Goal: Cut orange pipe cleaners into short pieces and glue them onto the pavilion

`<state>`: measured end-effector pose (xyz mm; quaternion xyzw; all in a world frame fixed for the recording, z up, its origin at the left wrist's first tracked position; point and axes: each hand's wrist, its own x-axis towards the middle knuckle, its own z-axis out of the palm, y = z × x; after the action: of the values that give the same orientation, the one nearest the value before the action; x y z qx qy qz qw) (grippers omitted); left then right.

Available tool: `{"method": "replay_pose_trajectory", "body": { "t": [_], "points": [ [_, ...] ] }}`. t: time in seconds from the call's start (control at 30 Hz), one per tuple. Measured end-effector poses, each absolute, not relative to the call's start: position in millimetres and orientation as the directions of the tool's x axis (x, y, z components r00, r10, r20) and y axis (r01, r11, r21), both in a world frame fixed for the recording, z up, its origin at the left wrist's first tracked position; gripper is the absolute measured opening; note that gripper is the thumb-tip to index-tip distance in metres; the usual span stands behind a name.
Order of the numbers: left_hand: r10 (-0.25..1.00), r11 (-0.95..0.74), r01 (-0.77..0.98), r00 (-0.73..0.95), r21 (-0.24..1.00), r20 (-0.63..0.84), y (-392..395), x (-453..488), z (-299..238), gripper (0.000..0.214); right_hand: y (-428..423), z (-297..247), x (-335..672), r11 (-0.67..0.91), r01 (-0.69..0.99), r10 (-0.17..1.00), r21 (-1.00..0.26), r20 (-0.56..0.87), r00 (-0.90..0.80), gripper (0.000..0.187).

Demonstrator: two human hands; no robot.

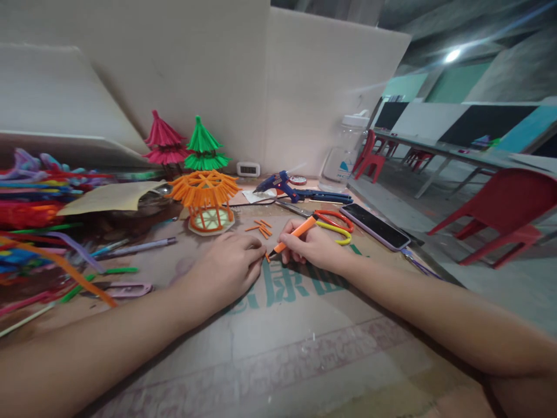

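My right hand (308, 247) is closed round an orange pen-like tool (294, 234), its dark tip pointing left and down at the cardboard. My left hand (232, 264) is curled, fingertips pinched on a tiny orange piece (267, 256) right at the tool's tip. The two hands almost touch. Several short orange stick pieces (261, 228) lie just beyond them. An orange stick pavilion (205, 200) stands behind the left hand.
Pink (163, 142) and green (203, 148) paper pagodas stand at the back. A blue glue gun (285, 184), red-and-yellow scissors (335, 225), a phone (374, 226) and a water jug (346, 152) lie to the right. Pipe cleaners (30, 203) are heaped left. Red chairs (507, 215) stand beyond the edge.
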<state>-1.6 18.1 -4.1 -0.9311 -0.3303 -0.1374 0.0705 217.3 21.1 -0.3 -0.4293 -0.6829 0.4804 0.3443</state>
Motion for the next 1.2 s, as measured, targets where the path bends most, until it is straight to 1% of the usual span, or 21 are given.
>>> {"method": "replay_pose_trajectory", "body": {
  "t": [0.2,0.4,0.5,0.67,0.8,0.97,1.2],
  "points": [
    [0.584,-0.787,0.616,0.748,-0.005,0.316,19.2,-1.8,-4.3,0.028,20.7,-1.0,216.1,0.169,0.248,0.922,-0.954,0.064,-0.382,0.025],
    [0.581,-0.783,0.621,0.751,-0.039,0.314,19.0,-2.5,-5.0,0.027,21.6,-1.7,217.8,0.178,0.276,0.906,-0.945,0.048,-0.421,0.022],
    [0.584,-0.781,0.623,0.751,-0.038,0.308,18.6,-2.3,-5.1,0.026,21.9,-1.9,218.6,0.186,0.296,0.903,-0.937,0.044,-0.428,0.021],
    [0.605,-0.769,0.638,0.743,-0.03,0.288,17.3,-1.2,-3.1,0.026,20.3,-1.1,217.5,0.178,0.262,0.916,-0.949,0.063,-0.396,0.021],
    [0.605,-0.771,0.637,0.744,-0.026,0.282,17.5,-1.1,-2.5,0.027,19.9,-0.1,218.2,0.174,0.306,0.911,-0.936,0.035,-0.411,0.021],
    [0.607,-0.768,0.64,0.744,-0.036,0.28,18.8,-0.5,-3.9,0.026,20.9,-0.4,219.0,0.189,0.292,0.909,-0.938,0.055,-0.413,0.021],
    [0.62,-0.758,0.652,0.736,-0.034,0.272,17.5,-0.1,-3.3,0.027,19.9,1.7,218.1,0.191,0.306,0.907,-0.933,0.048,-0.418,0.021]
  ]
}}
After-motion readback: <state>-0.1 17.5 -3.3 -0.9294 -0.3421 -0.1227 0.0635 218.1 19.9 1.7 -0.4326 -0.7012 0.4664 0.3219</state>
